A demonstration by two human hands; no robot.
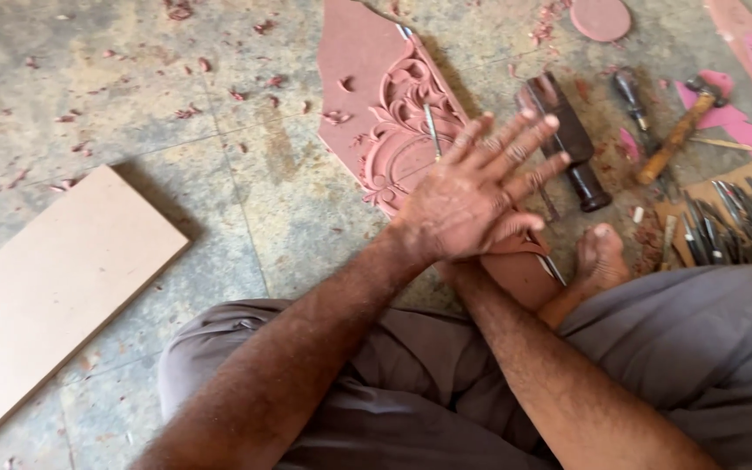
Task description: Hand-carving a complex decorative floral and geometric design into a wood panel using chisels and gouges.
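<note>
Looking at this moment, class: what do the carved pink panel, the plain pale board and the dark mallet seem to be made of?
Carved pink panel: probably fibreboard or soft wood, matt; it cuts cleanly and sheds pink chips.
Plain pale board: likely fibreboard, smooth and grainless.
Dark mallet: seemingly wood, worn to a dull sheen.

The right hand (459, 268) lies almost wholly hidden beneath the spread left hand (472, 196), so its grip cannot be told. The left hand also covers the lower part of the carved pink board (376, 78) and the chisel (433, 130). The plain board (54, 278) and the bundle of carving tools (741, 222) are cut off by the picture's edges.
</note>
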